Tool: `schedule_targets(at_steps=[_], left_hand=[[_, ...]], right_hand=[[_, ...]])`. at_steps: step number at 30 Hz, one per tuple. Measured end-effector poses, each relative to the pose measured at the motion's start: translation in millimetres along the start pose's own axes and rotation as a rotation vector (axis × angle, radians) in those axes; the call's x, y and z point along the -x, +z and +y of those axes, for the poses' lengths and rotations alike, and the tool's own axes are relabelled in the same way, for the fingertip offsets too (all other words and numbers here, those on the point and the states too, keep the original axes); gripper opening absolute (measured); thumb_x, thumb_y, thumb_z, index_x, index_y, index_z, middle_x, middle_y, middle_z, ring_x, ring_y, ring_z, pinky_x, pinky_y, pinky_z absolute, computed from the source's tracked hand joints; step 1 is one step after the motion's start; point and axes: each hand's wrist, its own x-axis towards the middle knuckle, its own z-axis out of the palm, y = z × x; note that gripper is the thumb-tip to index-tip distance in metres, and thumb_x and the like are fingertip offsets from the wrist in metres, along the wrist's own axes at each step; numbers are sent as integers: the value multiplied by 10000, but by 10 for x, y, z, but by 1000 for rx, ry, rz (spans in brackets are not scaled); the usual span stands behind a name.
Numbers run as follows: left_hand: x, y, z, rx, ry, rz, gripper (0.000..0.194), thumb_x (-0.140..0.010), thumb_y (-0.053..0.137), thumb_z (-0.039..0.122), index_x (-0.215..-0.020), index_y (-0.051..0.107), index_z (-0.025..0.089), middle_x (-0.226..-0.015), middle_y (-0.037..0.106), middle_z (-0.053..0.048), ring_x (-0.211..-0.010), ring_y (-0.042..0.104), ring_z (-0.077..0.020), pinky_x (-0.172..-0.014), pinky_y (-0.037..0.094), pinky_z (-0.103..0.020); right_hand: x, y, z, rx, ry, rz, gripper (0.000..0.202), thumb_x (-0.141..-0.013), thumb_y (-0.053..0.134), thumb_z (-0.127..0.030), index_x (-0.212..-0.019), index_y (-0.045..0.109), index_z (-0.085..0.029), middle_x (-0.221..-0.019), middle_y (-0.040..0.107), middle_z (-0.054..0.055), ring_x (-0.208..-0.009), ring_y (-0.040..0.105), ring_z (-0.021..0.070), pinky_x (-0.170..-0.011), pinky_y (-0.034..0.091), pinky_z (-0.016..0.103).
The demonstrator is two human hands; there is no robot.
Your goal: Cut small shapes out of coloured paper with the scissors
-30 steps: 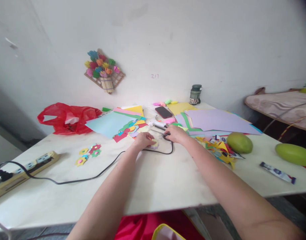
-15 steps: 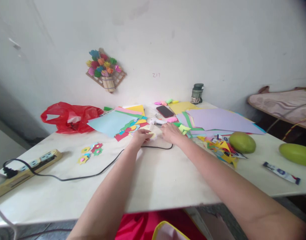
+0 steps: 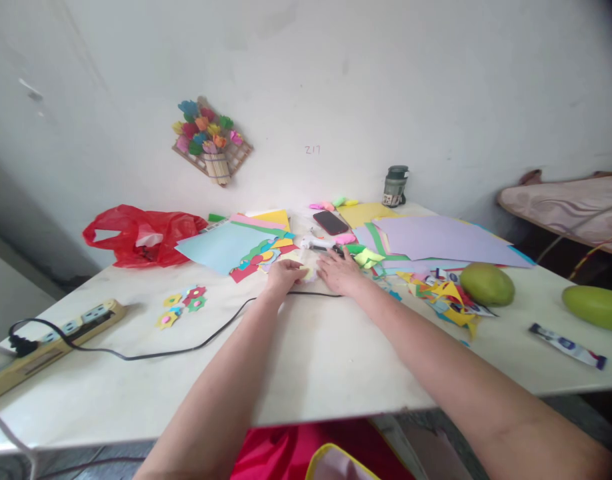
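My left hand (image 3: 285, 277) pinches a small pale yellow piece (image 3: 305, 269), apparently paper, just above the table. Beside it, my right hand (image 3: 340, 269) lies with its fingers stretched out toward the left, close to a whitish scrap (image 3: 311, 273) near the yellow piece. Beyond the right fingertips rests what looks like a white glue gun (image 3: 313, 243), partly covered by that hand. A black cord (image 3: 196, 348) runs below both hands. Paper flower cutouts (image 3: 167, 320) in yellow, red and green lie to the left.
A power strip (image 3: 93, 323) is at the left edge, a red plastic bag (image 3: 136, 230) behind it. Blue sheets (image 3: 226, 243) and purple sheets (image 3: 426, 237) flank a phone (image 3: 331, 223). Paper scraps (image 3: 451, 293), green mangoes (image 3: 486, 285) and a tube (image 3: 566, 345) lie right; a bottle (image 3: 395, 187) stands behind.
My right hand has shifted slightly down and flattened out, its fingers spreading on the table. My left hand stays nearly in place, still pinching the pale yellow piece.
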Motion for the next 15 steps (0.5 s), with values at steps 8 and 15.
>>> schedule_targets(at_steps=[8,15], left_hand=[[39,8,54,-49,-29,27,206,-643,804,180,-673,600,175,-470,556,36,-471,540,-111,-478,369,-211],[10,26,-7,-105,0,-8,242,-574,856,192,-679,639,173,-521,604,22,-483,518,-103,-495,382,-219]], right_hand=[[-38,66,-26,2,-4,43,533,-1029,278,-347,-1498,479,-195,-1606,371,57,-1524,220,301,-1221,43,600],[-125,0,36,42,120,92,497,-1016,348,-319,-1452,534,-172,-1619,344,95,-1518,214,340,-1206,43,601]])
